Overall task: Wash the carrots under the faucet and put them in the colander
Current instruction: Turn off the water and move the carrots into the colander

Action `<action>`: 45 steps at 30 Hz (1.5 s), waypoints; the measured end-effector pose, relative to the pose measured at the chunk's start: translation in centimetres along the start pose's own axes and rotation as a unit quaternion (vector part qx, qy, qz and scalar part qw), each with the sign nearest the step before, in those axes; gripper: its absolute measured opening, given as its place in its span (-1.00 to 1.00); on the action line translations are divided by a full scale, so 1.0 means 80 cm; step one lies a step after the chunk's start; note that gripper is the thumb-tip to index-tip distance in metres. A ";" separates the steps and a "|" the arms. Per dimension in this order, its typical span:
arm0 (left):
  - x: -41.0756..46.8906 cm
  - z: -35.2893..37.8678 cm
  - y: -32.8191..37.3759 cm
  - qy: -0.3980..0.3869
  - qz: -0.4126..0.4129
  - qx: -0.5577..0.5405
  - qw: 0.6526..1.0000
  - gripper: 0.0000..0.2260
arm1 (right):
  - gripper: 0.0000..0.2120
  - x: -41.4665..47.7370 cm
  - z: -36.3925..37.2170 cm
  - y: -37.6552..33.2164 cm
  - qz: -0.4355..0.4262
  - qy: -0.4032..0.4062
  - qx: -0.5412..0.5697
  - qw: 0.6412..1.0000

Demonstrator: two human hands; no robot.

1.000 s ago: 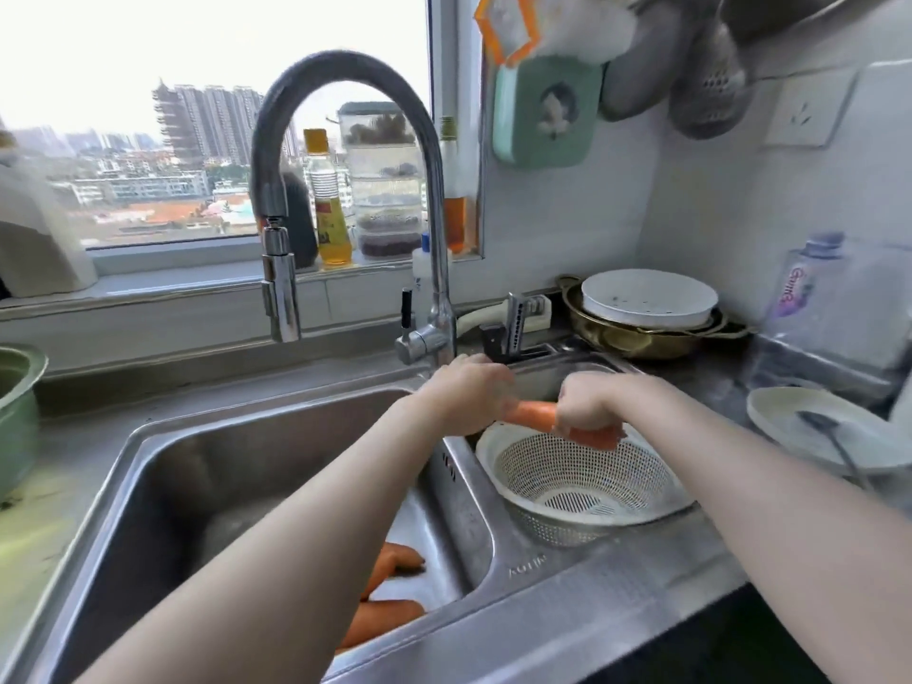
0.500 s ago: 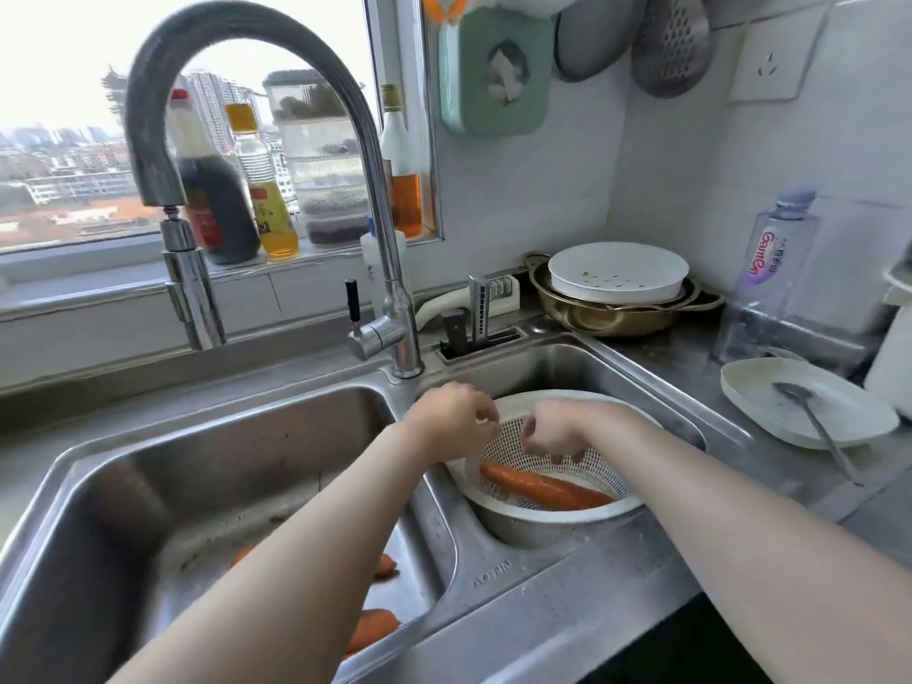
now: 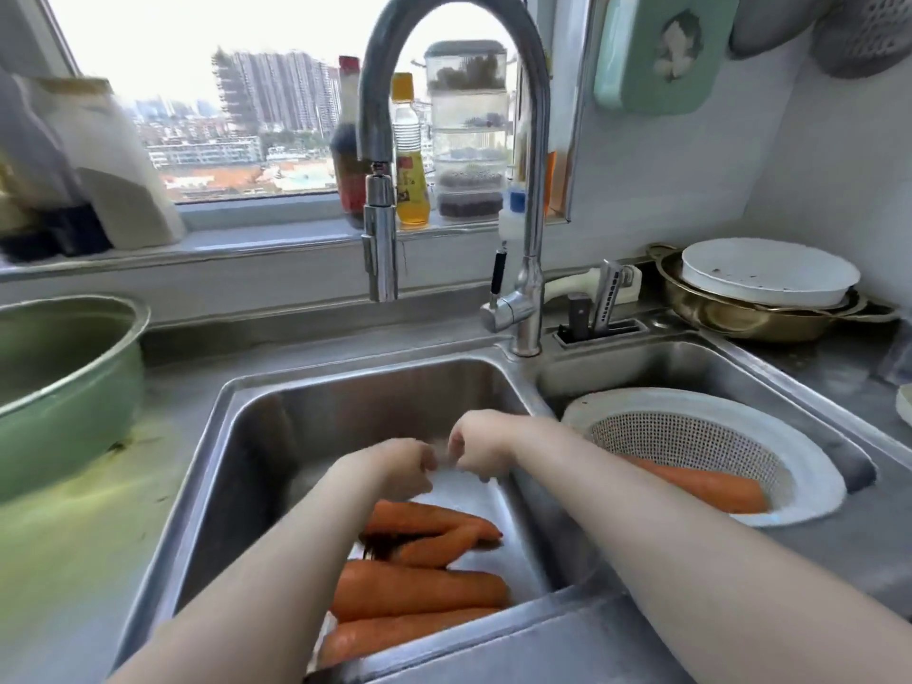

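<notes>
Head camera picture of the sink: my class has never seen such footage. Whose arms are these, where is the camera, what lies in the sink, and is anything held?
No machine here: a person wears one wide-angle camera on the head, so you look down along their two bare arms. The left hand and right hand hover over the left basin of the stainless steel double sink, fingers curled, apparently holding nothing. Below them several orange carrots lie on the basin floor. In the right basin sits a white plastic colander with a single orange carrot in it. The curved steel faucet hangs above the left basin; whether water runs is unclear.
</notes>
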State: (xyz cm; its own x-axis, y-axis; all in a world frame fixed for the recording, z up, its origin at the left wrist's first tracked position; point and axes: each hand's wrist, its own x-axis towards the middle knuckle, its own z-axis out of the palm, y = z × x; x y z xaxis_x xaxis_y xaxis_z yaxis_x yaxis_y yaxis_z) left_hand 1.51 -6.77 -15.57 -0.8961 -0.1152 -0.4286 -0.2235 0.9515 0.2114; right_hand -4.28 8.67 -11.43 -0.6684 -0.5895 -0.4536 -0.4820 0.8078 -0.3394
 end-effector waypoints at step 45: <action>0.032 -0.058 0.282 0.091 0.230 0.103 0.963 -0.70 | -0.82 -0.150 -0.077 0.263 0.094 0.098 0.094 0.986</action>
State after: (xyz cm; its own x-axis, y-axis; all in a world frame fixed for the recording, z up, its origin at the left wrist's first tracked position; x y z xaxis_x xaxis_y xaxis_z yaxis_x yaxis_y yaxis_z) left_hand -7.60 13.07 -7.85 -0.9387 0.3023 -0.1654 0.2780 0.9480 0.1551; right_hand -9.92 32.80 -8.09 -0.8411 -0.4018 -0.3621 -0.2378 0.8760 -0.4197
